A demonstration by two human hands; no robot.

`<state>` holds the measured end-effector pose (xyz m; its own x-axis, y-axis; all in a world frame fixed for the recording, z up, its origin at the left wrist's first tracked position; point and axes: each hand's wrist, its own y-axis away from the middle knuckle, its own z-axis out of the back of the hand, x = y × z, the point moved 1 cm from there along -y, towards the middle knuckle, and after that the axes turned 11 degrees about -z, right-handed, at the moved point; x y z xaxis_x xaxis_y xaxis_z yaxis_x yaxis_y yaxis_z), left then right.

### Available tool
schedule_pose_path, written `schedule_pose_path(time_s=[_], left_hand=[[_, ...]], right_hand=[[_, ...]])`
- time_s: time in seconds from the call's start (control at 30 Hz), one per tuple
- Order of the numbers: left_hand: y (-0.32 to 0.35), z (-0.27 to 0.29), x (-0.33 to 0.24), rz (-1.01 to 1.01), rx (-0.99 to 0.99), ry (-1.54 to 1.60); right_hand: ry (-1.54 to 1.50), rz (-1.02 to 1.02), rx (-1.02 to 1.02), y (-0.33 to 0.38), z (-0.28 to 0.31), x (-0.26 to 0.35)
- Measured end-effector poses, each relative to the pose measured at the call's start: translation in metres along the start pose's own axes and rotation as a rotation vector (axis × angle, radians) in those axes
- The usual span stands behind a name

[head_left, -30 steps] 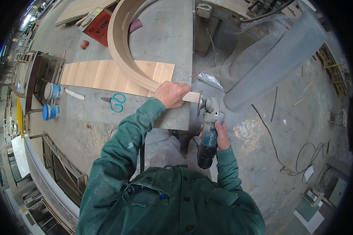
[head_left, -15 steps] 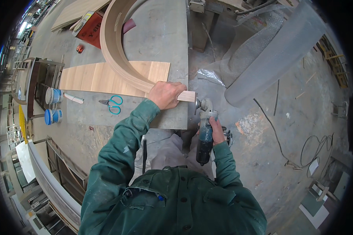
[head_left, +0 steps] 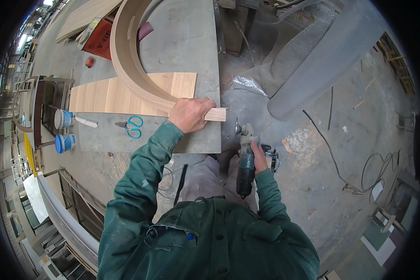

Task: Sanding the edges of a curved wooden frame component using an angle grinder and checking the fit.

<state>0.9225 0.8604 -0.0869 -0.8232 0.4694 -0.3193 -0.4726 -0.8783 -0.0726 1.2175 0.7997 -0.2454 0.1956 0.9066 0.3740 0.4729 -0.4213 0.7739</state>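
While curved wooden band (head_left: pixel 128 70) reaches from upper left of frame to centre, left hand (head_left: pixel 190 114) curls firmly around it, near squared end (head_left: pixel 217 115). Right hand (head_left: pixel 260 157) grips grinder (head_left: pixel 246 163), disc (head_left: pixel 237 126) apart from wood. End looks flat; how much grinding remains, cannot tell. Squared end overhangs table (head_left: pixel 186 51) right edge; gap separates it from disc; plastic roll (head_left: pixel 322 65) stands farther, upper right.
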Motion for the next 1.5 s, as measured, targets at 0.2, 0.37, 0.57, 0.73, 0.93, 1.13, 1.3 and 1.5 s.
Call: schedule_pose_path(time_s=[0.2, 0.37, 0.57, 0.73, 0.93, 1.13, 1.3, 1.5], left_hand=[[-0.001, 0.002, 0.001, 0.002, 0.001, 0.012], [0.003, -0.001, 0.005, -0.005, -0.028, 0.052], [0.002, -0.006, 0.008, 0.0, -0.025, 0.071], [0.003, -0.009, 0.009, -0.027, -0.023, 0.063], [0.007, -0.014, 0.011, -0.015, -0.021, 0.077], [0.008, -0.015, 0.012, -0.018, -0.052, 0.048], [0.005, -0.012, 0.013, -0.029, -0.054, 0.059], [0.01, -0.001, 0.009, -0.01, -0.019, 0.036]], right_hand=[[-0.014, -0.031, -0.127, 0.012, 0.025, -0.016], [0.009, -0.056, -0.187, 0.021, 0.034, -0.024], [0.019, -0.145, -0.284, 0.016, 0.047, -0.034], [-0.011, -0.229, -0.296, 0.011, 0.056, -0.032], [-0.069, -0.264, -0.253, 0.009, 0.056, -0.023], [-0.043, -0.278, -0.231, 0.013, 0.048, -0.017], [-0.076, -0.264, -0.227, 0.018, 0.051, -0.02], [0.019, -0.019, -0.209, 0.036, 0.023, 0.0]])
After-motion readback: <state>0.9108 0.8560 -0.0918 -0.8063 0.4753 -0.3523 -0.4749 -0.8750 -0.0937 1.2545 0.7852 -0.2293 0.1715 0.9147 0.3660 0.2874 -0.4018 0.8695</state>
